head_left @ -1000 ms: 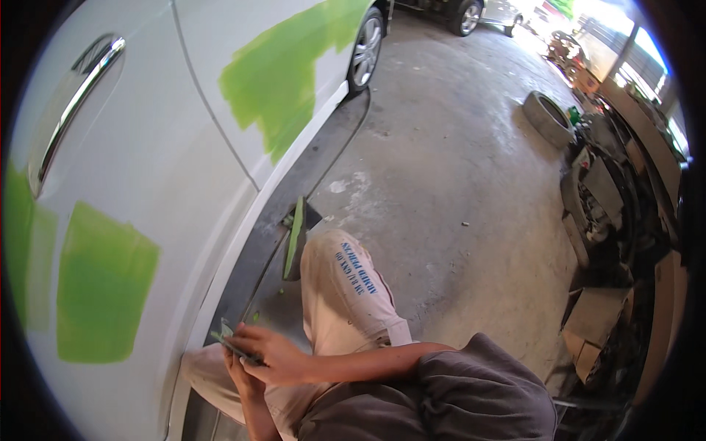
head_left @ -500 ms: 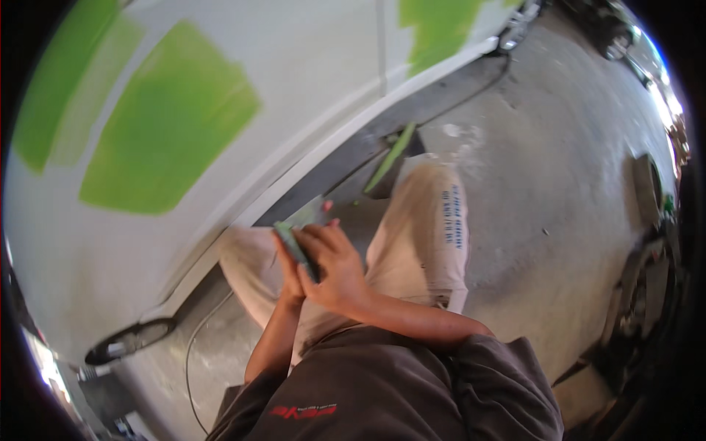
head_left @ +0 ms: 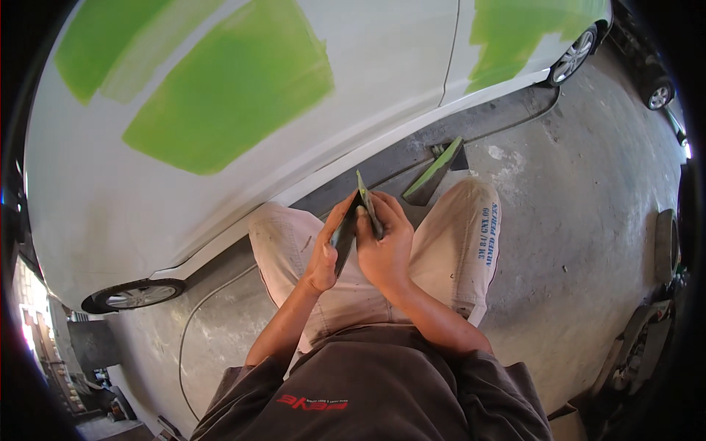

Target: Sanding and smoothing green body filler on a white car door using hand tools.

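Observation:
My left hand [head_left: 325,253] is closed along a dark flat plate [head_left: 343,241], held on edge over my lap. My right hand [head_left: 387,250] grips a thin dark spreader [head_left: 371,213] with green filler on its upper end. The two pieces meet at the top in a narrow V, the right thumb between them. In front of my hands rises the side of a white car [head_left: 382,73] with a large green filler patch [head_left: 235,88]. A dark wedge-shaped piece with a green face [head_left: 435,170] lies on the floor beyond my right knee.
A hose [head_left: 193,323] runs over the concrete floor [head_left: 559,220] at left. The car's wheels [head_left: 143,294] show at left and at upper right [head_left: 573,57]. Dark parts [head_left: 640,345] stand along the right rim, and another vehicle's wheel [head_left: 659,97] is farther back.
My hands have moved right and forward in view, and the two held pieces now stand apart in a V. The view has shifted, so the car's wheels show more fully.

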### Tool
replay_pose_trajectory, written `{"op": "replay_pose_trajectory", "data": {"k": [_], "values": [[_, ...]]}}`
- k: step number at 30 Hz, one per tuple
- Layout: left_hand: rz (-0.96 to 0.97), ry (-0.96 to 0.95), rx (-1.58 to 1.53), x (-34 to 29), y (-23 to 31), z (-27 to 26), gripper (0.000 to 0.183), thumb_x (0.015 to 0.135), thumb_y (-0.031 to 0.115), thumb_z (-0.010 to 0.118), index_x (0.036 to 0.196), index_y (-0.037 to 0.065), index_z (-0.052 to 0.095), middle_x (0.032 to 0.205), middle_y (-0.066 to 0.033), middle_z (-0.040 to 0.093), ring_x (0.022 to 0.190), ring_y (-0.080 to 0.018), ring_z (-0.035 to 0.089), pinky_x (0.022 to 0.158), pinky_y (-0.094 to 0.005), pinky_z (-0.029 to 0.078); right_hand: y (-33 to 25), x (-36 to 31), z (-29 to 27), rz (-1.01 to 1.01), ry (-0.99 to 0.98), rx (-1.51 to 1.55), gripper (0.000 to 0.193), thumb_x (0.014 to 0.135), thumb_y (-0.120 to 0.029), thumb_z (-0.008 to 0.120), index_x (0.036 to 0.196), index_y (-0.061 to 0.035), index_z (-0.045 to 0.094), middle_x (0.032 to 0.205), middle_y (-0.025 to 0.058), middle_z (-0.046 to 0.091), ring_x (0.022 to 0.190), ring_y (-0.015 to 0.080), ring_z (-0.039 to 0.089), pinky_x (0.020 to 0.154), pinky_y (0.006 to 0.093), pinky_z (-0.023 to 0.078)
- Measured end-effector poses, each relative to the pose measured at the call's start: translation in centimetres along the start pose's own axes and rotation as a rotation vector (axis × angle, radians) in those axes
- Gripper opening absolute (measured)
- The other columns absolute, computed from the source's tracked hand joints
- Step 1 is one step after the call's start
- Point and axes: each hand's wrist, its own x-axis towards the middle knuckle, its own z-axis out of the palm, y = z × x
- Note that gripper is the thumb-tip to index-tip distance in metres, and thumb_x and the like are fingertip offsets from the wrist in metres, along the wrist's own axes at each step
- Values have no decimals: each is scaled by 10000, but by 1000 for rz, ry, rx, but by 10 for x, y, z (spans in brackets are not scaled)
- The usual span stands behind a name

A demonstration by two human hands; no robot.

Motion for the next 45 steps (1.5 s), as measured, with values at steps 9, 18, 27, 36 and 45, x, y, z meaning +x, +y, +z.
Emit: {"op": "replay_pose_trajectory", "data": {"k": [9,18,27,36,45], "values": [[153,-8,-4,12,3,-17,1300,835,975,452,1668,-6,267,1694,-214,330,1550,-327,353,1299,-492,242,-27,-6,4,-296,-187,13,479,784,-27,718,1260,24,714,1182,208,692,1026,394,674,898,450,550],[101,5,-134,21,38,-16,1398,757,1012,493,1655,-36,266,1672,-253,361,1535,-345,384,1241,-482,329,-35,-23,-8,-378,-212,116,514,789,-22,734,1300,25,700,1218,211,680,1028,386,677,894,450,548],[216,38,145,17,22,-8,1263,860,992,331,1601,-27,417,1615,-246,438,1488,-360,449,1235,-485,331,-34,-16,-7,-343,-123,149,543,805,-63,711,1339,25,661,1237,200,662,1000,392,643,906,462,521],[233,5,503,25,48,8,1283,845,972,406,1588,-74,418,1570,-261,471,1447,-378,470,1207,-497,336,-17,10,-11,-9,33,314,506,820,-34,699,1323,20,677,1266,215,665,1137,427,651,977,471,529],[235,33,278,30,27,-4,1427,749,1057,402,1632,-62,324,1655,-220,398,1522,-315,398,1242,-475,306,-20,-11,-11,-319,-138,139,573,791,-21,756,1359,-30,687,1290,186,664,1161,373,672,980,437,539]]}}
